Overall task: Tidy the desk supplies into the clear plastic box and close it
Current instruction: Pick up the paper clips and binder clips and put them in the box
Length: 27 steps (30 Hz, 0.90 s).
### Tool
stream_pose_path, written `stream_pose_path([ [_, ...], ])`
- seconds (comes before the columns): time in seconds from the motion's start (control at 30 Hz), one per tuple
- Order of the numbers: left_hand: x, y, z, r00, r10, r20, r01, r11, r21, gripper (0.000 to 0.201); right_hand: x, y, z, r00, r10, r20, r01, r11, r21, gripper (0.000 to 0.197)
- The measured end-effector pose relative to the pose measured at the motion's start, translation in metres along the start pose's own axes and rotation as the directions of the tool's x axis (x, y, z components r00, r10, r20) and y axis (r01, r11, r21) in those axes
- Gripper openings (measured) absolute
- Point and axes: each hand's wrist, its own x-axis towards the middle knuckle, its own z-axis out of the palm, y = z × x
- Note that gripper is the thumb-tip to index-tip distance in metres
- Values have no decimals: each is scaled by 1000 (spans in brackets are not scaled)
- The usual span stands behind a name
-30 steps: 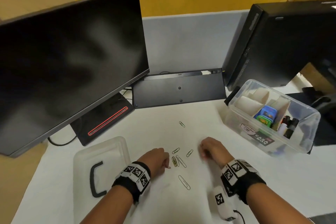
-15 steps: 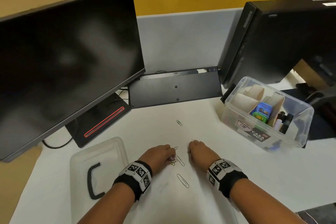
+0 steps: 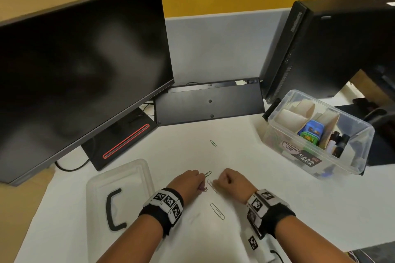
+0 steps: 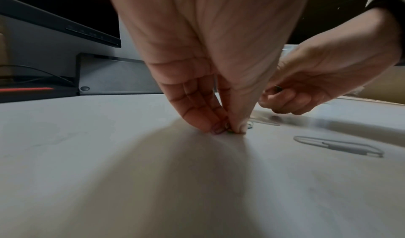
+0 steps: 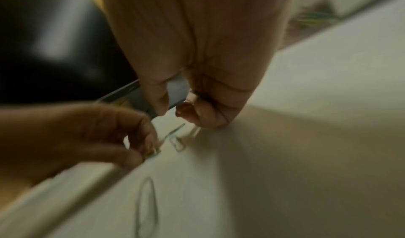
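Several paper clips lie loose on the white desk: one far out (image 3: 213,143), one long clip (image 3: 217,211) close to me, and a cluster between my hands. My left hand (image 3: 201,180) pinches a small paper clip (image 4: 229,130) against the desk with thumb and fingertips. Just to its right, my right hand (image 3: 216,182) is curled beside a long clip (image 3: 212,186); a dark clip loop (image 4: 277,88) shows between its thumb and fingers. The clear plastic box (image 3: 333,157) stands open at the right, holding card dividers, small tins and markers. Its lid (image 3: 136,174) lies flat at the left.
A large dark monitor (image 3: 81,74) on its stand fills the left. A black keyboard (image 3: 208,104) leans against the partition behind the clips. A black computer case (image 3: 333,49) stands behind the box.
My right hand slid left to the clip cluster, and the clip that lay near it is gone from the desk. The left hand edged forward onto the clips.
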Motion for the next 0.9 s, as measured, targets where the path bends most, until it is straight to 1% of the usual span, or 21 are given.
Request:
stream_pose_path([
  [0.03, 0, 1, 1, 1000, -13, 5, 13, 1000, 2, 15, -1, -3, 4, 1000, -15, -4, 14, 993, -115, 22],
  [0.1, -1, 2, 3, 1000, -30, 8, 30, 999, 17, 17, -2, -9, 14, 999, -40, 32, 47, 960, -277, 26],
  [0.13, -1, 4, 3, 999, -34, 10, 34, 999, 29, 17, -3, -13, 18, 998, -54, 35, 63, 939, -339, 24],
  [0.23, -3, 8, 5, 999, -43, 0, 43, 996, 78, 16, -8, -24, 28, 993, -118, -12, 95, 852, -514, 9],
  [0.27, -4, 9, 6, 999, -47, -6, 47, 995, 93, 17, -9, -26, 30, 991, -128, -23, 94, 828, -553, 11],
  [0.33, -6, 10, 8, 998, -54, -20, 56, 991, 119, 18, -10, -30, 32, 995, -95, -22, 64, 803, -592, 15],
  [0.4, -8, 10, 9, 998, -50, -30, 54, 988, 144, 18, -9, -32, 31, 1000, -19, -13, 8, 806, -593, 8],
  [0.47, -10, 10, 9, 999, -42, -29, 46, 987, 155, 19, -9, -33, 26, 999, 37, 27, -13, 792, -610, 5],
  [0.5, -11, 9, 8, 998, -45, -37, 49, 992, 115, 19, -9, -32, 23, 998, 46, 43, -10, 793, -610, 4],
  [0.57, -14, 4, 5, 991, -99, -88, 90, 991, -98, 16, -9, -25, 13, 998, 38, 51, -5, 844, -537, 10],
  [0.6, -16, 1, 4, 985, -127, -115, 98, 967, -234, 16, -9, -21, 7, 998, 21, 65, 13, 876, -482, 15],
  [0.63, -18, -3, 3, 979, -152, -132, 97, 930, -355, 18, -8, -15, 1, 995, -2, 99, 41, 922, -386, 17],
  [0.67, -20, -6, 1, 977, -169, -129, 89, 876, -474, 20, -10, -11, -4, 989, -34, 143, 61, 980, -190, 16],
  [0.7, -21, -9, 1, 975, -192, -110, 85, 783, -616, 22, -12, -6, -8, 986, -61, 154, 39, 989, 142, 13],
  [0.73, -23, -10, 0, 971, -226, -78, 86, 635, -768, 23, -14, -2, -8, 990, -36, 140, -40, 860, 508, 14],
  [0.77, -25, -11, -1, 960, -277, -34, 96, 444, -891, 25, -18, 1, -10, 990, 8, 141, -110, 671, 733, 18],
  [0.8, -27, -11, -2, 945, -328, 16, 101, 243, -965, 27, -21, 3, -11, 988, 47, 144, -146, 564, 813, 25],
  [0.83, -29, -10, -3, 929, -366, 62, 91, 64, -994, 29, -23, 4, -11, 987, 72, 146, -161, 546, 822, 32],
  [0.87, -31, -10, -4, 919, -385, 89, 62, -82, -995, 29, -24, 4, -10, 987, 88, 138, -163, 590, 791, 37],
  [0.9, -34, -9, -6, 915, -388, 107, 33, -193, -981, 29, -25, 4, -10, 988, 91, 121, -150, 693, 705, 39],
])
